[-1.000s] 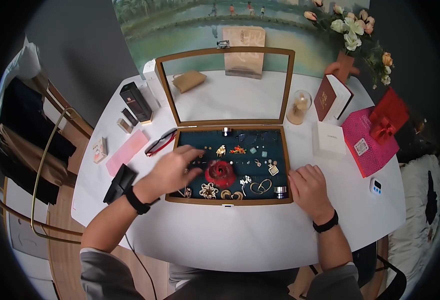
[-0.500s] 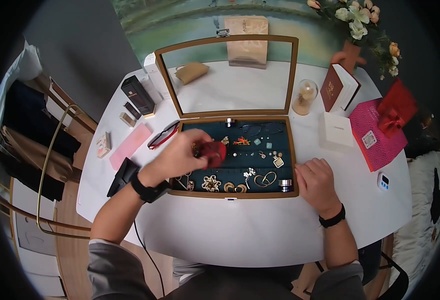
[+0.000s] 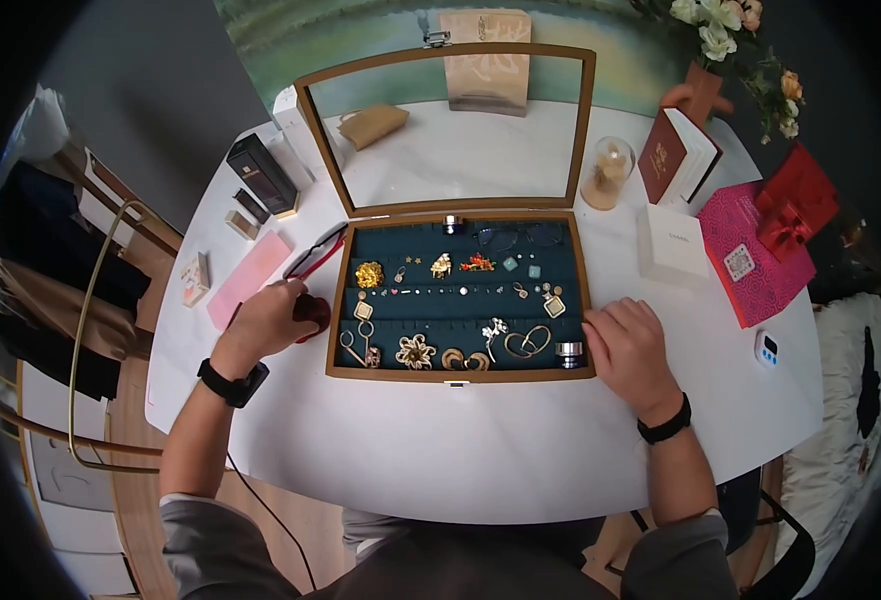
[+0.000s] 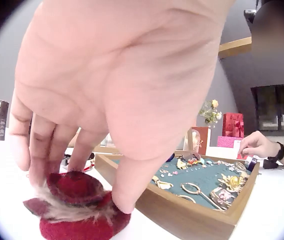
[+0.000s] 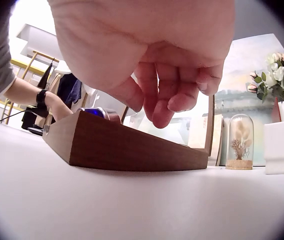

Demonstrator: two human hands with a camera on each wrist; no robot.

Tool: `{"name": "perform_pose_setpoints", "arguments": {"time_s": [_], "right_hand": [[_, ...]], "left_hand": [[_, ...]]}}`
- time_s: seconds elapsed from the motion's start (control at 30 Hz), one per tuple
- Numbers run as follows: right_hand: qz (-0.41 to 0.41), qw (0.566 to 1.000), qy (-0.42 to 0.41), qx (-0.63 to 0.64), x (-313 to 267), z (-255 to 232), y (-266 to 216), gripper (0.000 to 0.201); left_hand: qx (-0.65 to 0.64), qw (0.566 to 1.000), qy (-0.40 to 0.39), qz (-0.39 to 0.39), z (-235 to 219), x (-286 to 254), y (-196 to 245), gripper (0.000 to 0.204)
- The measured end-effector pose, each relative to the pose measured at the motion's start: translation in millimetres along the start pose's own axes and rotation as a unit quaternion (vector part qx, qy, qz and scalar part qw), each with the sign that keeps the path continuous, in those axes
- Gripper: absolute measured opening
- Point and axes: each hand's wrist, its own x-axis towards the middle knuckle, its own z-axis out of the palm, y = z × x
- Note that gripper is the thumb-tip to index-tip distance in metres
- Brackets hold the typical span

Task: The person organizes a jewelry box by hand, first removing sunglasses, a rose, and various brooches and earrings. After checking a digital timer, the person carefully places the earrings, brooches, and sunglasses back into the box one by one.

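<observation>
The left hand (image 3: 260, 328) pinches a dark red felt flower (image 3: 312, 314) just left of the wooden jewelry case (image 3: 460, 374). In the left wrist view, thumb and fingertips hold the flower (image 4: 84, 205), with its fuzzy trim, low over the white table. The case's glass lid stands raised; rings, brooches and earrings lie on its dark green lining (image 3: 430, 330). At the case's right edge is the right hand (image 3: 632, 360), its fingers loosely bent and holding nothing. The right wrist view has these fingers (image 5: 163, 112) above the wooden side (image 5: 137, 150); contact with it cannot be told.
Left of the case lie red-and-black glasses (image 3: 316, 252), a pink card (image 3: 248, 275) and a black box (image 3: 263, 175). On the right stand a glass dome (image 3: 608, 175), a white box (image 3: 672, 245), a dark red book (image 3: 665, 155) and a pink bag (image 3: 750, 255).
The left hand took hold of the red flower in the case, lifted it and carried it out to the left. The right hand has stayed by the case's right edge. The head view has shifted slightly.
</observation>
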Motion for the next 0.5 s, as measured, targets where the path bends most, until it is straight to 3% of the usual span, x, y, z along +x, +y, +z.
{"name": "perform_pose_setpoints", "arguments": {"time_s": [0.1, 0.17, 0.2, 0.23, 0.33, 0.5], "right_hand": [[-0.001, 1.000, -0.008, 0.021, 2.8, -0.7, -2.6, 0.015], [-0.006, 0.999, -0.016, 0.036, 1.8, -4.8, -4.3, 0.021], [-0.004, 0.998, -0.037, 0.053, 1.9, -5.2, -6.0, 0.027], [-0.002, 0.996, -0.057, 0.073, 2.2, -4.5, -7.2, 0.033], [-0.019, 0.993, -0.096, 0.069, 0.7, -3.4, -9.0, 0.041], [-0.041, 0.990, -0.122, 0.059, -1.8, -3.0, -8.0, 0.042]], "left_hand": [[0.028, 0.999, 0.039, 0.011, -3.1, -3.4, 21.5, 0.055], [-0.031, 0.988, 0.110, 0.105, -1.6, -5.4, 37.3, 0.052], [-0.093, 0.990, 0.047, 0.095, -13.8, -11.0, 60.5, 0.050], [-0.059, 0.980, 0.068, 0.177, -5.1, -10.8, 61.0, 0.049], [-0.040, 0.959, 0.040, 0.276, 8.0, -13.5, 85.5, 0.046], [-0.033, 0.951, 0.027, 0.307, 26.2, -18.2, 112.2, 0.038]]}}
